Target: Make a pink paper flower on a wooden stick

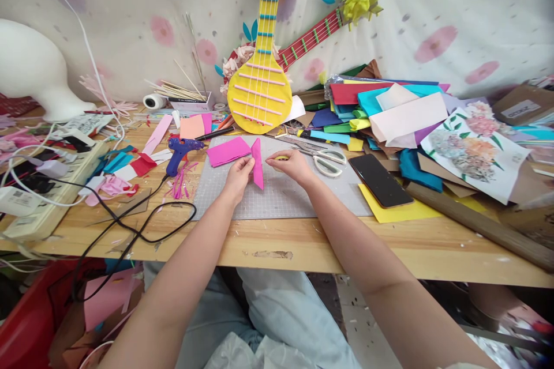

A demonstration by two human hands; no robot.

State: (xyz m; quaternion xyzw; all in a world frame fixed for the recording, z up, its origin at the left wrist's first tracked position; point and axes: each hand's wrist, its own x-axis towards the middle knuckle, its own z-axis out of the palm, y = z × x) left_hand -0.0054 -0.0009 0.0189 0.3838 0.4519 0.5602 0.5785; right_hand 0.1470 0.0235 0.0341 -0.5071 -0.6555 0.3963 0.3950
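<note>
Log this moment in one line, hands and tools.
left hand: holds magenta strip | right hand: holds yellow item, partly hidden | scissors: on mat | glue gun: left of mat

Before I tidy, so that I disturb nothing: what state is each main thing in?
Pink strip: pinched in left hand
Right hand: half closed, grip unclear
Pink sheets: stacked, flat
Scissors: lying on mat
Glue gun: on its side
Phone: screen up, dark
Yellow instrument: strung, upright
Red instrument: tilted
</note>
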